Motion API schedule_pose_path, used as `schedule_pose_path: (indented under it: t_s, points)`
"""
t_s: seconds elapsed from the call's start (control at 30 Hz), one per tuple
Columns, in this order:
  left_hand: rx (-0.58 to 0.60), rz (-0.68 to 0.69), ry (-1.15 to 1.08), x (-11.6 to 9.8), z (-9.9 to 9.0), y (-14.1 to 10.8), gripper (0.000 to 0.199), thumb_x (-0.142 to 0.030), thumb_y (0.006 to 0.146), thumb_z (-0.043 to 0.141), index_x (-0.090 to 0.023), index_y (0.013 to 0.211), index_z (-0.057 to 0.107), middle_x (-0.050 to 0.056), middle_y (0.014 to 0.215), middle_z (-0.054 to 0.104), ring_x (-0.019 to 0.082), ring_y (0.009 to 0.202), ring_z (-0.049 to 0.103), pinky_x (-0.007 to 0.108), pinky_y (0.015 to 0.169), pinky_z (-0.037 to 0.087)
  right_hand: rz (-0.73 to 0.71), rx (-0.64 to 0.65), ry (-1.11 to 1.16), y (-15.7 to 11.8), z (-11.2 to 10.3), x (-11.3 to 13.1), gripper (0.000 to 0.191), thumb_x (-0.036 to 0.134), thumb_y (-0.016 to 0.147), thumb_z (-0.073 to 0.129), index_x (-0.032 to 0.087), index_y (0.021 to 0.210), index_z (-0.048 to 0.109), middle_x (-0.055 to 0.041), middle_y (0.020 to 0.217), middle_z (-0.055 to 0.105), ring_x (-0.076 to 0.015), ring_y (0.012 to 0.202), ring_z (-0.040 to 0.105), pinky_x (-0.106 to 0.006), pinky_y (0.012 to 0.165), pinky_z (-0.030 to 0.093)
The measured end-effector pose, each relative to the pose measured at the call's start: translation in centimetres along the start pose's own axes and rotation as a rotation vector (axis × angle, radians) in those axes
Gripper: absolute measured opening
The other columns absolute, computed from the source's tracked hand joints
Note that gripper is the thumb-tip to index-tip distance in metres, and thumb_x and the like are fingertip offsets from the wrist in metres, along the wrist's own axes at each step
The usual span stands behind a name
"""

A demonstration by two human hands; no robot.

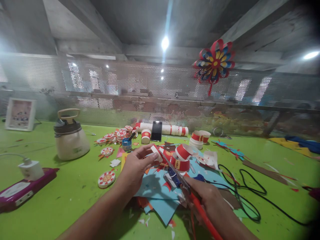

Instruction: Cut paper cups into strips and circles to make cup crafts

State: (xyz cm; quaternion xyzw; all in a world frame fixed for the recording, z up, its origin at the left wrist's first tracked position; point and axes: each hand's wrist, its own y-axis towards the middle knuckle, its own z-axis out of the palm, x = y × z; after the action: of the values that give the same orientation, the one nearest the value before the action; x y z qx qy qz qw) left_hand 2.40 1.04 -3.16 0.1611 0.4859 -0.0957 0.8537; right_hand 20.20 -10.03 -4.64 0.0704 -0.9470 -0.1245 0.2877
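My left hand [135,166] pinches a small red and white paper piece [156,153] between thumb and fingers. In my right hand [207,196] are scissors with red handles [200,210]; their blades [172,166] point up and left, with the tips close to the paper piece. Whether the blades touch it is hard to tell. Just beyond the blades are cut red and white cup parts [183,152], one resting above another. Light blue paper sheets [155,188] lie under both hands, with a blue-handled tool [173,176] behind the scissors.
White kettle [71,143] and purple power strip [27,188] at left. Round red and white discs [106,179], a blue jar [126,144], a paper cup [146,136] and a phone [156,131] stand or lie farther back. Black cord [246,196] loops at right. Paper flower [215,63] upper right.
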Motion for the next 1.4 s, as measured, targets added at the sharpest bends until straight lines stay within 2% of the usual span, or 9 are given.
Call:
schedule_pose_path:
  t_s: [0.13,0.23,0.37,0.53,0.63,0.73,0.97,1.13,1.4]
  points:
    - [0.002,-0.013,-0.05,-0.3,-0.1,0.0,0.039,-0.021,0.06,0.083,-0.012,0.094,0.067,0.011,0.088,0.069,0.023,0.078,0.066,0.042,0.078,0.052,-0.026,-0.007,0.0,0.1,0.1,-0.6,0.02,0.024,0.084,0.051,0.02,0.093,0.069,-0.0026,0.075,0.068,-0.0191,0.067,0.06,-0.026,0.064,0.045]
    - [-0.012,-0.021,-0.071,-0.5,-0.2,0.2,0.036,-0.022,0.064,0.081,-0.011,0.095,0.067,0.011,0.088,0.069,0.022,0.077,0.066,0.041,0.079,0.052,-0.033,-0.025,-0.037,0.1,0.2,-0.9,0.021,0.021,0.082,0.052,0.019,0.095,0.069,-0.0037,0.076,0.069,-0.0198,0.068,0.06,-0.028,0.065,0.046]
    - [-0.028,-0.003,-0.026,-0.4,-0.4,0.3,0.039,-0.022,0.062,0.083,-0.012,0.096,0.067,0.01,0.084,0.068,0.021,0.075,0.065,0.041,0.08,0.052,-0.052,-0.013,-0.012,0.1,0.2,-0.6,0.024,0.025,0.086,0.049,0.018,0.098,0.067,-0.0067,0.085,0.071,-0.0215,0.074,0.062,-0.031,0.07,0.047]
    - [-0.013,0.002,-0.031,-0.2,-0.1,0.1,0.032,-0.021,0.062,0.083,-0.013,0.089,0.068,0.011,0.092,0.067,0.02,0.08,0.064,0.038,0.079,0.051,-0.008,0.008,0.026,0.3,-0.1,0.1,0.024,0.027,0.086,0.047,0.018,0.094,0.067,-0.0075,0.086,0.071,-0.023,0.077,0.063,-0.032,0.072,0.047]
    - [-0.002,0.006,-0.058,-0.2,-0.1,0.1,0.031,-0.021,0.063,0.082,-0.013,0.09,0.068,0.01,0.092,0.067,0.021,0.079,0.065,0.038,0.08,0.051,0.015,0.034,0.033,0.3,-0.2,-0.1,0.03,0.025,0.082,0.047,0.015,0.104,0.066,-0.0115,0.096,0.071,-0.0262,0.085,0.063,-0.036,0.078,0.047]
    - [-0.006,0.023,-0.087,-0.3,-0.2,0.3,0.031,-0.02,0.063,0.082,-0.013,0.09,0.069,0.01,0.09,0.068,0.021,0.079,0.066,0.04,0.082,0.052,0.045,0.069,0.005,0.2,-0.2,-0.4,0.038,0.025,0.082,0.045,0.013,0.112,0.065,-0.0125,0.091,0.07,-0.0263,0.078,0.062,-0.038,0.074,0.047]
    - [-0.024,0.023,-0.077,-0.3,-0.6,0.4,0.031,-0.02,0.065,0.08,-0.013,0.092,0.067,0.009,0.092,0.067,0.02,0.079,0.066,0.037,0.08,0.052,0.042,0.087,-0.011,-0.1,-0.4,-0.2,0.037,0.027,0.086,0.044,0.015,0.113,0.065,-0.0096,0.083,0.07,-0.0241,0.071,0.062,-0.036,0.07,0.047]
    - [-0.006,0.007,-0.067,-0.1,-0.1,0.0,0.034,-0.02,0.063,0.081,-0.014,0.093,0.067,0.01,0.09,0.067,0.021,0.079,0.065,0.039,0.079,0.053,0.017,0.04,-0.004,0.1,-0.2,-0.5,0.036,0.025,0.083,0.049,0.016,0.113,0.066,-0.0128,0.103,0.07,-0.0275,0.089,0.063,-0.039,0.08,0.048]
    - [-0.007,0.023,-0.02,0.1,0.4,-0.3,0.033,-0.023,0.06,0.083,-0.015,0.089,0.07,0.01,0.094,0.07,0.023,0.081,0.067,0.038,0.078,0.053,-0.017,-0.045,-0.047,-0.3,0.1,-1.3,0.035,0.022,0.084,0.052,0.024,0.116,0.066,-0.0076,0.097,0.072,-0.0255,0.088,0.064,-0.035,0.077,0.05]
